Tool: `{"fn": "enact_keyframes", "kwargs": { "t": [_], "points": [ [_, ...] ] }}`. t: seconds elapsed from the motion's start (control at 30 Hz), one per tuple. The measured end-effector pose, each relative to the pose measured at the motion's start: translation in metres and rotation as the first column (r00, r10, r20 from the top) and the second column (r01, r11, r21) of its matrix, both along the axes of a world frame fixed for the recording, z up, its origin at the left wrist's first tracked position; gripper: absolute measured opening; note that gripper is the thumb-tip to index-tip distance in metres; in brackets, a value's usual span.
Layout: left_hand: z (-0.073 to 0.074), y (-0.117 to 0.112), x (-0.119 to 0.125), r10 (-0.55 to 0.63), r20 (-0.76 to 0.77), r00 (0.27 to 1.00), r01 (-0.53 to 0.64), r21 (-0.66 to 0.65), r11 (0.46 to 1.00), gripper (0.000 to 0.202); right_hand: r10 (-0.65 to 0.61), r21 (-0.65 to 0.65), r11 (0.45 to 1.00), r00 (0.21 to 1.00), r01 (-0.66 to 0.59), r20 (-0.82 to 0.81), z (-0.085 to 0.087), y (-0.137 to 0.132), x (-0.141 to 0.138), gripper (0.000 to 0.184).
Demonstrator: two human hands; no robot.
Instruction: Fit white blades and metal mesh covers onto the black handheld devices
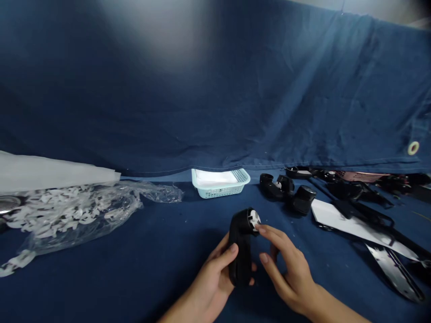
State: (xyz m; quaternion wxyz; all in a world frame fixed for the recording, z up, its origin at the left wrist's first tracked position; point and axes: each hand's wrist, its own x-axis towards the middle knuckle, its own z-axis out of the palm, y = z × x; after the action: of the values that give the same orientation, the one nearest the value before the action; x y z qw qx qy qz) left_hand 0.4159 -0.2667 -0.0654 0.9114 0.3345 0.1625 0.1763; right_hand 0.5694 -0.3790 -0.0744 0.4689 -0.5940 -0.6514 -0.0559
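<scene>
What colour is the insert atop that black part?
White insert on the black part, clearest in head view.

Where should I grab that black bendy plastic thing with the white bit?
Probably its long straight lower stem, wrapped from the left, as the left hand does on the black elbow-shaped plastic part. The slim stem stands upright; the bent top carries the white cap, which the right hand touches.

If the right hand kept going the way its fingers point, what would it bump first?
The white cap atop the black part in the left hand. The right hand seems to touch it with a fingertip, though depth is unclear.
</scene>
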Motion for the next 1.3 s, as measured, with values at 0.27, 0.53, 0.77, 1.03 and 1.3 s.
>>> {"fn": "enact_keyframes", "kwargs": {
  "t": [0.27,0.53,0.77,1.03,1.3],
  "points": [
    [0.001,-0.002,-0.001,-0.022,-0.040,0.999,0.023,0.045,0.999,0.050,-0.034,-0.018,0.999,0.996,0.033,-0.078,0.009,-0.001,0.008,0.048],
    [0.000,-0.003,-0.001,-0.022,-0.036,0.999,0.023,0.038,0.999,0.049,0.023,0.034,0.999,0.962,-0.014,-0.273,0.001,-0.003,0.016,0.046],
    [0.002,0.001,0.000,-0.028,0.011,1.000,0.028,0.008,1.000,0.042,0.058,-0.012,0.998,0.987,-0.060,-0.152,0.004,-0.006,0.014,0.045],
    [-0.005,0.004,-0.006,-0.083,0.057,0.995,0.089,-0.100,0.991,0.034,-0.086,0.263,0.961,0.996,0.088,-0.018,0.001,-0.009,0.011,0.056],
    [-0.008,0.002,-0.008,-0.219,0.111,0.969,0.230,-0.096,0.969,0.039,0.064,0.123,0.991,0.994,-0.053,-0.087,0.005,-0.011,0.004,0.063]
  ]
}}
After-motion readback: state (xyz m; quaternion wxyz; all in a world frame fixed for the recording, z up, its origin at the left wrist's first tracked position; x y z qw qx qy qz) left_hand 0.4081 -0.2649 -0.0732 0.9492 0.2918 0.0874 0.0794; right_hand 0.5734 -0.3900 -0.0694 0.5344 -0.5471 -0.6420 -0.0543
